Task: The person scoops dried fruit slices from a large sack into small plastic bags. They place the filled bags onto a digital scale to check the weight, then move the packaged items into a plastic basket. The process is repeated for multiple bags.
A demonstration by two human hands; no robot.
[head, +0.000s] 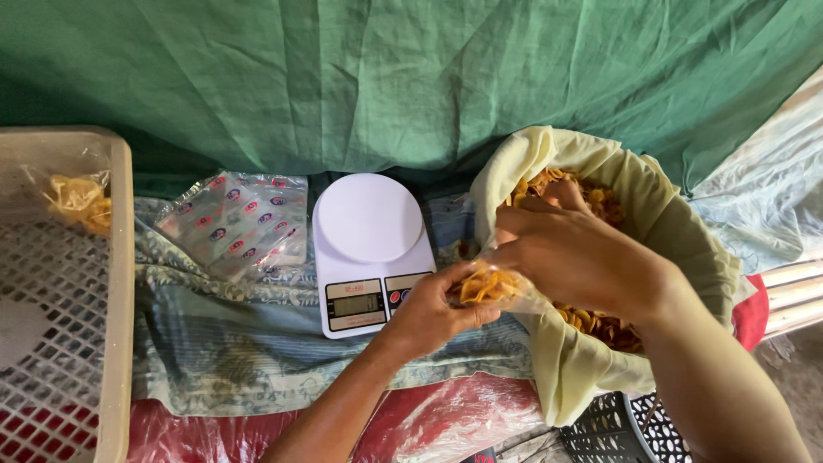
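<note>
Crate (116,283) far left; scale (370,249) centre. Left hand (437,313), fingers pinching a clear bag (493,287) of chips just right of the scale. Right hand (574,253), fingers pressed together, feeds the bag's mouth above the cloth-lined basket (677,231).

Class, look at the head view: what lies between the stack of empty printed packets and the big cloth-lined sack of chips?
In the head view, a white kitchen scale sits between the packets and the sack, its round platform bare.
</note>
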